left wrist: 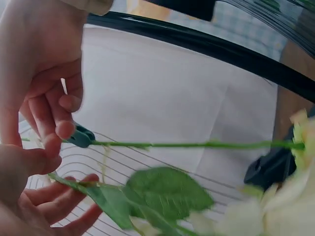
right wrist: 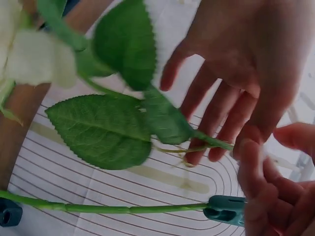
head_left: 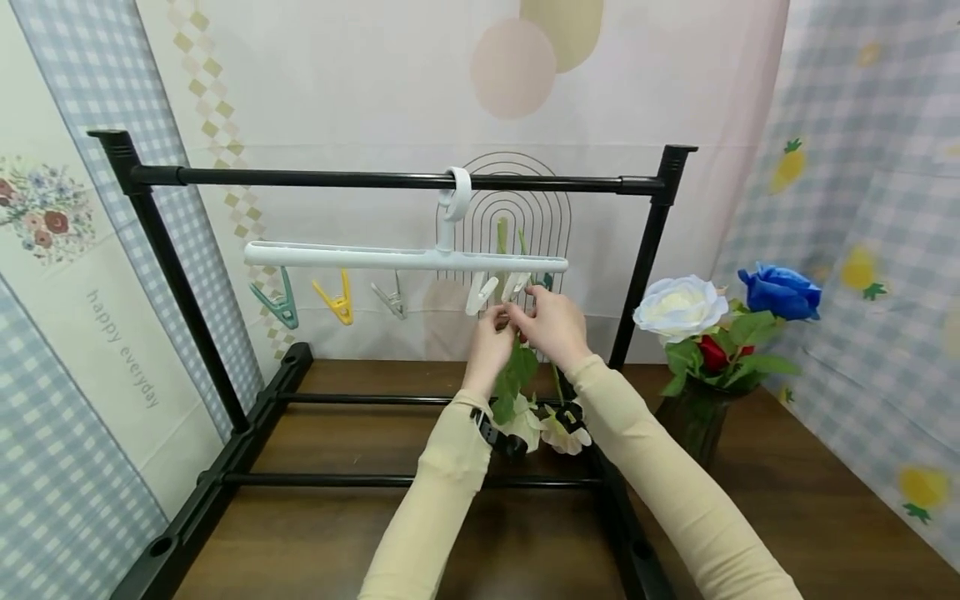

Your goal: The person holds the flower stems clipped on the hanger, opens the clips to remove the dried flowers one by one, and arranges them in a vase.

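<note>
A white artificial rose (head_left: 522, 421) hangs head down, its green stem and serrated leaves (right wrist: 101, 128) rising to both hands. My left hand (head_left: 491, 346) pinches this stem between thumb and fingers, with other fingers spread behind it in the right wrist view. Curled in beside it, my right hand (head_left: 557, 325) has fingertips meeting the left thumb at the stem; I cannot tell what they grip. Just above are the handles of a white clip (head_left: 480, 296) under the white hanger (head_left: 360, 257). A teal clip (right wrist: 224, 210) holds a second stem (right wrist: 113, 209), which ends in a pale bloom (head_left: 564, 436).
The hanger hooks over the bar of a black rack (head_left: 300, 178). Teal (head_left: 279, 302), yellow (head_left: 337, 300) and grey (head_left: 392, 297) clips hang along its left part. To the right, a dark vase (head_left: 693, 417) holds white, blue and red roses on the brown table (head_left: 337, 533).
</note>
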`<action>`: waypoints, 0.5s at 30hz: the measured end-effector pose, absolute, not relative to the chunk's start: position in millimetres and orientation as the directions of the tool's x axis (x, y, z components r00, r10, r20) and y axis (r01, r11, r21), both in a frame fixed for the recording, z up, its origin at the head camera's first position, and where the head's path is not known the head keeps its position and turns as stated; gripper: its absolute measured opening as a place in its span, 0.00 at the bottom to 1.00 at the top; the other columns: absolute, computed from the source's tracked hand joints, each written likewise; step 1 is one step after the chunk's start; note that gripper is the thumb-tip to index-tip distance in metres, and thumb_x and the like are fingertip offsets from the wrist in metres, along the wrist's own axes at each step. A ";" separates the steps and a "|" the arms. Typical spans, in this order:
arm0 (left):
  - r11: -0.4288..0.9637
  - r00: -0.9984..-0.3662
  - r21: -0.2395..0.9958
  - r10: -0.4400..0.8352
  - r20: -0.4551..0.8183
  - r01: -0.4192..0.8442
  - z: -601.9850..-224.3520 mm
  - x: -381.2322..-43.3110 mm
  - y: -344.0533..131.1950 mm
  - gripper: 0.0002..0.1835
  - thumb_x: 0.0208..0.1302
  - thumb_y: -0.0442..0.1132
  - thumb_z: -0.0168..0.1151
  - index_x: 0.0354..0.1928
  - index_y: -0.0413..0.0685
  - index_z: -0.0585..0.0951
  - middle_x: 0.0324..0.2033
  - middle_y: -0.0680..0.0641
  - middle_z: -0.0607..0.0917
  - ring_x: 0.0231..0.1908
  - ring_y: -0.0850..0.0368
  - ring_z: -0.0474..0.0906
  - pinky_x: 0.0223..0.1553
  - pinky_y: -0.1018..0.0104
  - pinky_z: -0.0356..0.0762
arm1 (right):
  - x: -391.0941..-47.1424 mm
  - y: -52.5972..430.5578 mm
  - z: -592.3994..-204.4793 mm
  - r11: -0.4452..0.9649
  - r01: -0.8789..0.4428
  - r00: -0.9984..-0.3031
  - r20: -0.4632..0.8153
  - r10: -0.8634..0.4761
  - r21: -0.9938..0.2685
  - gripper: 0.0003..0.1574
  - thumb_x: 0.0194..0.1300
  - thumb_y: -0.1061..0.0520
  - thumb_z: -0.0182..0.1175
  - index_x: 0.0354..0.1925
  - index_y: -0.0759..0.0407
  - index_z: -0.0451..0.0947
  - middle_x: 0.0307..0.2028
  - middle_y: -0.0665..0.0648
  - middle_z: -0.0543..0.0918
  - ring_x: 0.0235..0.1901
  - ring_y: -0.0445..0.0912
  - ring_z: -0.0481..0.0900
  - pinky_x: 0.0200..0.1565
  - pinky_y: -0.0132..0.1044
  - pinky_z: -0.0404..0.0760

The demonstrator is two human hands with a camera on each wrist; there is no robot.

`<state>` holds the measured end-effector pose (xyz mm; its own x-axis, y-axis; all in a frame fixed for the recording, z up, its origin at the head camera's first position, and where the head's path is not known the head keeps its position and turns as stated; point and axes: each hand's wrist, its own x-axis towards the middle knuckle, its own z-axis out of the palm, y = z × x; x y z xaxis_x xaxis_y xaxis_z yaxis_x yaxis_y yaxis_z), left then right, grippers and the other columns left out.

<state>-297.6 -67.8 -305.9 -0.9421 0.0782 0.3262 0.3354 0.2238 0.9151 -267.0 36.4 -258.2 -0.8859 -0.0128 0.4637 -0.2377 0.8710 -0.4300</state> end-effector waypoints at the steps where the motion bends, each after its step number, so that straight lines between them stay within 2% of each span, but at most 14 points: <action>1: 0.230 -0.935 0.907 0.063 0.349 0.353 -306.9 -296.7 -68.0 0.17 0.71 0.38 0.53 0.56 0.39 0.78 0.50 0.37 0.84 0.53 0.44 0.80 0.56 0.53 0.76 | -266.8 35.3 -259.0 0.870 -0.239 -0.877 0.481 -0.002 -0.432 0.33 0.70 0.44 0.54 0.61 0.66 0.72 0.28 0.59 0.88 0.16 0.43 0.77 0.18 0.31 0.67; 7: 0.272 -0.915 0.878 0.036 0.401 0.395 -308.4 -288.7 -71.2 0.12 0.69 0.41 0.59 0.45 0.40 0.84 0.40 0.40 0.88 0.43 0.47 0.84 0.44 0.58 0.78 | -268.0 32.4 -260.1 0.847 -0.227 -0.824 0.558 0.096 -0.481 0.32 0.69 0.40 0.54 0.55 0.64 0.78 0.29 0.59 0.89 0.17 0.47 0.79 0.16 0.30 0.63; 11: 0.264 -0.905 0.868 0.071 0.418 0.422 -308.1 -284.7 -72.7 0.11 0.67 0.40 0.60 0.40 0.38 0.85 0.37 0.39 0.89 0.39 0.47 0.84 0.39 0.64 0.77 | -271.0 33.6 -261.5 0.816 -0.244 -0.780 0.606 0.157 -0.525 0.29 0.67 0.37 0.56 0.44 0.62 0.83 0.25 0.58 0.88 0.19 0.49 0.82 0.18 0.29 0.64; 15: 0.254 -0.898 0.862 0.089 0.430 0.438 -308.4 -281.8 -73.1 0.10 0.67 0.38 0.60 0.38 0.38 0.86 0.34 0.39 0.89 0.37 0.47 0.85 0.36 0.68 0.75 | -271.8 35.3 -263.0 0.789 -0.307 -0.725 0.668 0.168 -0.532 0.25 0.66 0.41 0.60 0.33 0.61 0.85 0.19 0.58 0.86 0.16 0.49 0.81 0.18 0.29 0.62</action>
<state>-281.8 -73.1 -308.4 -0.8983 0.0886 0.4304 0.4382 0.2539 0.8623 -271.8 35.3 -263.0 -0.7252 0.1681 0.6677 -0.3066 0.7894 -0.5318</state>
